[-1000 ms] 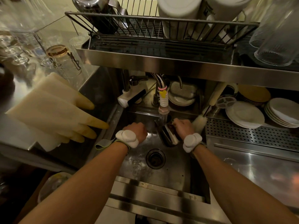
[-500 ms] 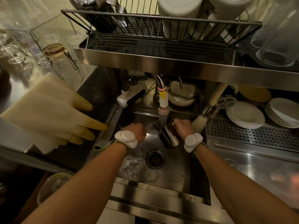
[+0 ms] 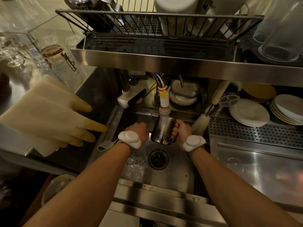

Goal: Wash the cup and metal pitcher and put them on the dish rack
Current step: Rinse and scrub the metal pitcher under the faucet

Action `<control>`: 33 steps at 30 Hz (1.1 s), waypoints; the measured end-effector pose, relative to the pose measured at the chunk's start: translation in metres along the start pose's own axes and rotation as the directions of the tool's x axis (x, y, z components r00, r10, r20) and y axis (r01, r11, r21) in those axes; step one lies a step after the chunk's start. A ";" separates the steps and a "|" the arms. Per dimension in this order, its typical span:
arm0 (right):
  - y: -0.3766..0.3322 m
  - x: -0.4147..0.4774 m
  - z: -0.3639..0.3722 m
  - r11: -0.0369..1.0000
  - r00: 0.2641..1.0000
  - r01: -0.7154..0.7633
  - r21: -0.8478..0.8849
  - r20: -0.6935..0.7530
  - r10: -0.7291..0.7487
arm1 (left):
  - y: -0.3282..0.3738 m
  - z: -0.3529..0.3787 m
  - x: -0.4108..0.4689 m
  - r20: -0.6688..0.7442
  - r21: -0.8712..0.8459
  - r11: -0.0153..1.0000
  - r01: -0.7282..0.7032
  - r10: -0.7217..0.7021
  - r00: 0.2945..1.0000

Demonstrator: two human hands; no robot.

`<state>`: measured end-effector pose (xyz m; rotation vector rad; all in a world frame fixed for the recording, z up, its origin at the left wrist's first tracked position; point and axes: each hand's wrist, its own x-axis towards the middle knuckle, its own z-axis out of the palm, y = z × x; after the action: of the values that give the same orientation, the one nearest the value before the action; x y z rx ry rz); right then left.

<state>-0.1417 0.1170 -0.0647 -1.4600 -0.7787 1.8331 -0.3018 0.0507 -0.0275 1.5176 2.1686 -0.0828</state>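
My right hand [image 3: 181, 131] grips the handle of the metal pitcher [image 3: 161, 131]. The pitcher stands upright over the sink [image 3: 136, 166], right under the faucet nozzle [image 3: 164, 105], and water runs into it. My left hand [image 3: 139, 131] sits just left of the pitcher with its back to me; its fingers curl away out of sight. Above the sink, the wire dish rack [image 3: 147, 15] holds white cups [image 3: 175, 13] and a metal vessel [image 3: 91, 12] at its left end. I see no cup in either hand.
The drain [image 3: 158, 158] lies below the pitcher. Yellowish rubber gloves [image 3: 49, 115] hang over the left counter. A bottle brush [image 3: 200, 122] leans at the sink's right edge, beside stacked plates [image 3: 249, 112]. Glassware [image 3: 282, 30] stands at the top right.
The pitcher has swung from tilted to upright and moved under the tap. My left hand has shifted slightly toward it.
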 end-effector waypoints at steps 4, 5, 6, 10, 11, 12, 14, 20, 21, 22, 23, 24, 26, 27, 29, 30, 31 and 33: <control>0.001 -0.001 -0.001 0.999 0.999 0.010 0.046 -0.042 -0.008 | 0.002 0.005 0.000 0.042 -0.040 0.999 0.009 -0.007 0.999; 0.001 0.000 0.001 0.999 0.999 0.019 0.032 -0.038 -0.017 | 0.004 0.007 0.000 0.049 -0.039 0.999 0.005 -0.003 0.999; 0.002 0.000 0.002 1.000 0.999 0.023 0.019 -0.030 -0.023 | 0.005 0.009 -0.001 0.056 -0.033 0.999 0.004 -0.002 0.998; -0.001 0.002 0.000 0.999 0.999 0.037 -0.035 -0.018 -0.038 | 0.009 0.010 0.001 0.061 -0.035 0.999 -0.010 0.012 0.998; -0.003 0.003 0.001 0.998 0.999 0.046 -0.043 -0.025 -0.047 | 0.009 0.009 0.001 0.053 -0.030 0.999 -0.018 0.020 0.998; -0.005 0.002 0.002 0.998 0.998 0.055 -0.037 -0.030 -0.056 | 0.011 0.008 0.001 0.050 -0.027 0.999 -0.025 0.026 0.998; -0.005 0.001 0.009 0.999 0.999 0.050 0.015 0.002 -0.050 | 0.012 0.006 0.002 0.034 -0.024 0.999 -0.029 0.030 0.999; -0.006 0.000 0.010 0.979 0.992 0.101 -0.176 0.087 -0.087 | 0.007 0.003 0.004 0.031 -0.050 0.999 -0.015 0.016 0.999; -0.009 -0.002 0.014 0.947 0.983 0.159 -0.279 0.132 -0.126 | 0.006 0.004 0.004 0.029 -0.047 0.999 -0.016 0.017 0.999; -0.011 -0.005 0.018 0.906 0.974 0.198 -0.373 0.182 -0.138 | 0.006 0.003 0.003 0.026 -0.047 0.999 -0.017 0.018 1.000; -0.011 -0.008 0.022 0.875 0.964 0.220 -0.431 0.233 -0.127 | 0.005 0.003 0.003 0.015 -0.048 0.999 -0.022 0.023 1.000; -0.011 -0.010 0.024 0.869 0.955 0.219 -0.443 0.278 -0.099 | 0.006 0.002 0.003 0.006 -0.045 0.999 -0.023 0.023 1.000; -0.013 -0.012 0.023 0.933 0.945 0.152 -0.327 0.325 -0.040 | 0.005 0.000 0.002 -0.013 -0.037 0.999 -0.020 0.020 1.000; -0.015 -0.012 0.020 0.965 0.946 0.111 -0.239 0.323 -0.029 | 0.004 -0.001 0.001 -0.013 -0.036 0.999 -0.017 0.017 1.000; -0.018 -0.010 0.019 0.982 0.954 0.103 -0.157 0.296 -0.052 | 0.000 0.000 0.001 0.007 -0.036 0.999 -0.011 0.011 1.000; -0.017 -0.008 0.020 0.969 0.957 0.152 -0.194 0.274 -0.096 | -0.002 0.000 0.001 0.017 -0.035 0.999 -0.008 0.008 1.000; -0.016 -0.006 0.023 0.947 0.955 0.208 -0.245 0.261 -0.143 | -0.004 0.001 0.002 0.025 -0.036 0.999 -0.001 0.002 1.000; -0.011 -0.006 0.028 0.908 0.955 0.258 -0.331 0.231 -0.187 | -0.007 0.003 0.001 0.030 -0.040 0.999 0.005 -0.004 1.000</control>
<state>-0.1671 0.1178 -0.0470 -1.3470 -1.3813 1.7348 -0.3067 0.0477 -0.0319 1.4799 2.1379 -0.0634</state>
